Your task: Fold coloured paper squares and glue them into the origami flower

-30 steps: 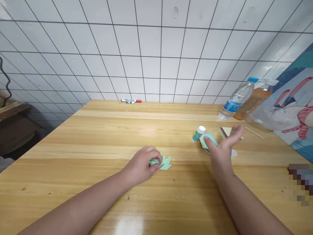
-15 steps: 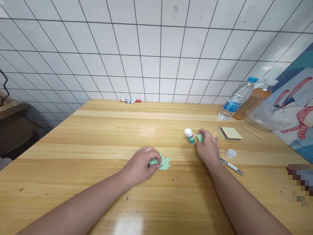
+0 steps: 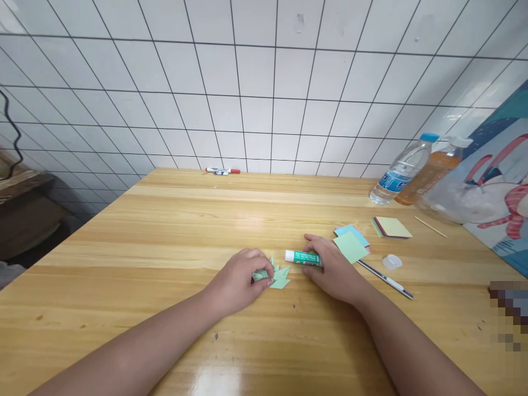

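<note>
My left hand [image 3: 243, 278] is closed in a pinch on a folded light-green paper piece [image 3: 280, 278] with pointed tips, near the middle of the table. The fingers cover its left part. Just to the right, my right hand [image 3: 330, 269] has its fingers round the lower end of a green-and-white glue stick [image 3: 305, 257]. The stick lies sideways, its white end pointing left toward the folded paper. Behind the right hand, a light-green paper square [image 3: 350, 246] overlaps a blue sheet [image 3: 355, 231], with a pinkish edge showing beneath.
A utility knife [image 3: 388, 279] and a small clear cap [image 3: 391, 262] lie right of my right hand. Farther back are a stack of coloured paper [image 3: 391, 227], a thin wooden stick [image 3: 430, 226], a water bottle [image 3: 400, 173] and an orange drink bottle [image 3: 429, 175]. Markers [image 3: 223, 171] lie by the wall.
My right hand has moved left from the paper squares to the glue stick. The stick, upright before, now lies sideways and nearer the folded paper. My left hand has stayed in place.
</note>
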Available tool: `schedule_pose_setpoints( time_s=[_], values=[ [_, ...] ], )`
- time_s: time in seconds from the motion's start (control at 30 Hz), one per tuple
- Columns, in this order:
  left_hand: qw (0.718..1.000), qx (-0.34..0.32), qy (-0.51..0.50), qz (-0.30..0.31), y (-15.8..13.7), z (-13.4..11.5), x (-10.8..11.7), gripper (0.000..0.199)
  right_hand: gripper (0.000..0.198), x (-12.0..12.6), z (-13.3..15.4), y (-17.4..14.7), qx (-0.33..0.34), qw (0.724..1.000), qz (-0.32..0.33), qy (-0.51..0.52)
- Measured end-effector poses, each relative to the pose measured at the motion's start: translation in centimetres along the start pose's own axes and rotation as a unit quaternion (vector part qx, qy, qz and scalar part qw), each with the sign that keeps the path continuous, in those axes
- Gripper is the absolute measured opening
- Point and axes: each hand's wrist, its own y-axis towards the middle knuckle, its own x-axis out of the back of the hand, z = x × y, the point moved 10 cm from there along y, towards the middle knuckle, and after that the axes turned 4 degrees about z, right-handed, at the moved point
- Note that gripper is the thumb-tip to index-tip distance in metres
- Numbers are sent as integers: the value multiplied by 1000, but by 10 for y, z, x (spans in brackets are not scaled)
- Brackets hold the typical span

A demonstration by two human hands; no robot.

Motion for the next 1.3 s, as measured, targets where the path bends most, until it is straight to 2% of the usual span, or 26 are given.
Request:
schedule_pose_setpoints(
  time_s=[0.1, 0.23, 0.33, 0.43, 0.5, 0.63, 0.77, 0.9, 1.3],
  values=[
    [1000, -1, 1, -1, 0, 1, 0, 13, 20, 4, -2, 1, -5, 1000, -6, 9],
    [1000, -6, 3, 3, 0, 0, 0, 12, 27, 14, -12, 2, -67, 992, -51, 99],
    [1000, -7, 4, 8, 0, -1, 1, 12, 34, 21, -17, -3, -104, 962, -104, 231],
    [1000, -2, 4, 11, 0, 0, 1, 12, 32, 29, -10, -10, -94, 937, -153, 301],
    [1000, -1, 4, 10, 0, 0, 2, 12, 28, 31, 3, -13, -71, 947, -163, 268],
    [1000, 0, 2, 2, -1, 1, 2, 12, 21, 17, 40, -10, -9, 988, -116, 103],
    [1000, 3, 4, -5, -1, 1, 3, 14, 17, 1, 63, -4, 42, 995, -89, 27],
    [1000, 4, 11, -1, 0, 1, 2, 16, 16, -4, 69, -1, 65, 994, -87, 22],
    [1000, 29, -4, -8, -1, 7, 2, 8, 22, -23, 67, 3, 56, 998, -21, -17]
  ],
)
